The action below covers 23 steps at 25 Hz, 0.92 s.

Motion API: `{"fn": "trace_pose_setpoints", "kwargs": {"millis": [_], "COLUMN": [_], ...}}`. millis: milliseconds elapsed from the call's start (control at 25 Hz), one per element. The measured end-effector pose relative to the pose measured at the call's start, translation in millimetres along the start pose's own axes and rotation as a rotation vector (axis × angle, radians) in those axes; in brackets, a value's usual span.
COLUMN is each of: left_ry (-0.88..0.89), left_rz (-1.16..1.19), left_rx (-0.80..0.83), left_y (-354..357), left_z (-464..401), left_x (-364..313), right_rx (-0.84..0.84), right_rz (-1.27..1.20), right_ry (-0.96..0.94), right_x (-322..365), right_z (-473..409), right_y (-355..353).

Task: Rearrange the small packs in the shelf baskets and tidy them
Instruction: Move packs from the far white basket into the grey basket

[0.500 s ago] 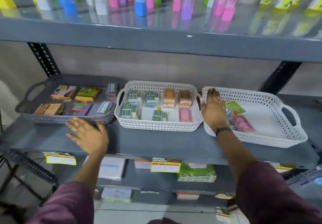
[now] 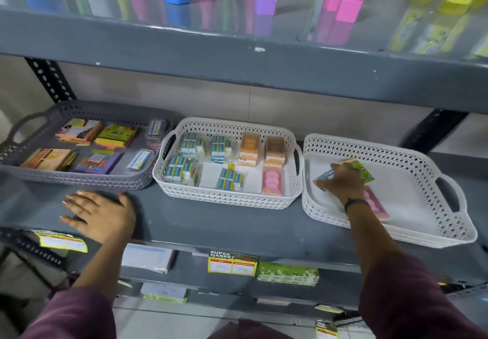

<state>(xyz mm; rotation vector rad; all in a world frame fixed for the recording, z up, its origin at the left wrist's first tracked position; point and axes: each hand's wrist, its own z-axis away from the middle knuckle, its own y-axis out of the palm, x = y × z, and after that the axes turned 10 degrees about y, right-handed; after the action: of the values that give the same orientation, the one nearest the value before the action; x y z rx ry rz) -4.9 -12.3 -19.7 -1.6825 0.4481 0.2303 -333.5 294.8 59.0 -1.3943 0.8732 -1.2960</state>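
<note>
Three baskets stand side by side on a grey shelf. The grey basket (image 2: pixel 37 124) at left holds several colourful sticky-note packs. The middle white basket (image 2: pixel 227 198) holds several blue-and-white packs (image 2: pixel 229 179), orange packs and a pink pack. The right white basket (image 2: pixel 412 159) holds a green pack (image 2: pixel 365 173) and a pink pack (image 2: pixel 376 205). My right hand (image 2: pixel 342 183) is inside the right basket, its fingers closed around small packs including the green one. My left hand (image 2: pixel 100 212) lies flat and spread on the shelf in front of the grey basket.
The shelf above (image 2: pixel 237 56) overhangs close over the baskets and carries coloured bottles. Price tags (image 2: pixel 232 263) hang on the shelf's front edge. A lower shelf holds boxed packs (image 2: pixel 287 274). A black perforated upright (image 2: pixel 50 80) stands at back left.
My right hand has moved from the left rim of the right basket into it and closed on the packs. My left hand has come down flat onto the shelf. The camera has moved closer.
</note>
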Motion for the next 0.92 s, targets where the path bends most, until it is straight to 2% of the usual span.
{"fn": "trace_pose_setpoints", "kwargs": {"millis": [80,160,280,400,520,680,800,920], "left_ry": [-0.035,-0.053,-0.028,0.005,0.019,0.023,0.029,0.034], "left_rz": [-0.050,-0.053,-0.040,0.010,0.060,0.104,0.118,0.125], "left_rx": [0.074,0.146,0.234,0.358,0.428,0.443,0.434,0.442], "left_y": [-0.1,-2.4,-9.6,-19.5,-28.5,-33.5,-34.7,-35.4], "left_z": [-0.9,-3.6,-7.9,-11.0,-15.5,-20.1,-17.7,-17.7], "left_x": [-0.9,-1.0,2.9,5.8,10.7,17.7,17.4,18.3], "right_rx": [-0.097,-0.139,-0.124,-0.024,0.077,0.105,0.119,0.165], "right_rz": [-0.165,-0.270,-0.289,-0.283,-0.228,-0.100,0.091,0.249], "right_ry": [0.001,-0.077,-0.302,-0.449,-0.630,-0.863,-0.915,-0.897], "right_x": [9.8,33.1,88.7,158.2,238.4,336.0,373.9,382.6], "right_z": [5.7,18.5,47.0,79.5,115.8,154.4,159.7,153.7], "right_y": [-12.9,-22.5,-22.1,-6.1,17.8,52.1,77.8,102.9]}}
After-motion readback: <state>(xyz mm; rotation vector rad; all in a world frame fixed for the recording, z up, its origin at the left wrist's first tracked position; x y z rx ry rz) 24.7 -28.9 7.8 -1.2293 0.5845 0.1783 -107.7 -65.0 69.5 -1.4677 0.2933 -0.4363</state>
